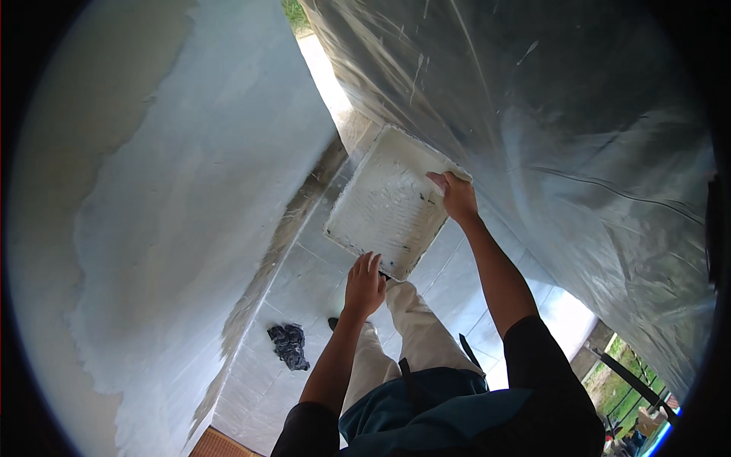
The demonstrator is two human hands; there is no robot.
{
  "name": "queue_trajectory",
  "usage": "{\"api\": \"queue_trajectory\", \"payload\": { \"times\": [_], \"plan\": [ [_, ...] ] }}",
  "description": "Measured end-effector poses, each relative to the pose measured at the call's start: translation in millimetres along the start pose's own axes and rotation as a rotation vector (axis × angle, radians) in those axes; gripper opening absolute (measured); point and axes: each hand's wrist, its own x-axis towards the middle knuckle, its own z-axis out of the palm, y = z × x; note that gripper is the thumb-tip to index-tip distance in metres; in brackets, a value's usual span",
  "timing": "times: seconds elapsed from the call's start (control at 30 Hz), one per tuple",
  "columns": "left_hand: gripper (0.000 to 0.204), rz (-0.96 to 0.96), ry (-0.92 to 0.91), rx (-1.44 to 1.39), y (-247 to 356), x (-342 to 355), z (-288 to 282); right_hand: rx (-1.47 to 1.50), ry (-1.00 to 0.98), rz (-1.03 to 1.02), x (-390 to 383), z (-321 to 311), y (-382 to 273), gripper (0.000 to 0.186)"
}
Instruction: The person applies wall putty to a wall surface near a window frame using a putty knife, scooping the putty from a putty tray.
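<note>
1. At far left, a tall beige wall with a patchy bluish-white coat (190,175) is rising beside you.
2. A crumpled black plastic bag (288,346) is lying on the pale grey tiled floor (304,274).
3. Your left hand (365,286) is touching the near edge of a white, rectangular, paint-caked tray (392,198); its fingers (375,264) are bending at the rim, but how firmly they are closing you cannot tell.
4. The tray is hanging above the floor between your hands; you seem to be steadying it, and the next move is probably calling for a level hold.
5. Your right hand (460,198) is gripping the right rim, its thumb lying inside.
6. Rightmost, a translucent grey plastic sheet (594,137) is hanging.
</note>
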Motion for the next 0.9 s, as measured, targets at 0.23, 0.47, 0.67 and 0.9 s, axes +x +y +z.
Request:
{"api": "queue_trajectory", "payload": {
  "times": [0.23, 0.47, 0.67, 0.9],
  "plan": [
    [0.055, 0.005, 0.022, -0.062, -2, 10, 15, -0.088, -0.139, 0.027, 8, 19, 7, 0.013],
    [0.054, 0.011, 0.017, -0.095, -7, 0, 22, -0.138, -0.174, 0.033, 15, 24, 8, 0.011],
    [0.057, 0.008, 0.033, -0.102, -8, -5, 23, -0.152, -0.214, 0.058, 26, 31, 26, 0.010],
    [0.057, -0.006, 0.041, -0.098, -14, -13, 25, -0.147, -0.250, 0.147, 21, 30, 27, 0.013]
  ]
}}
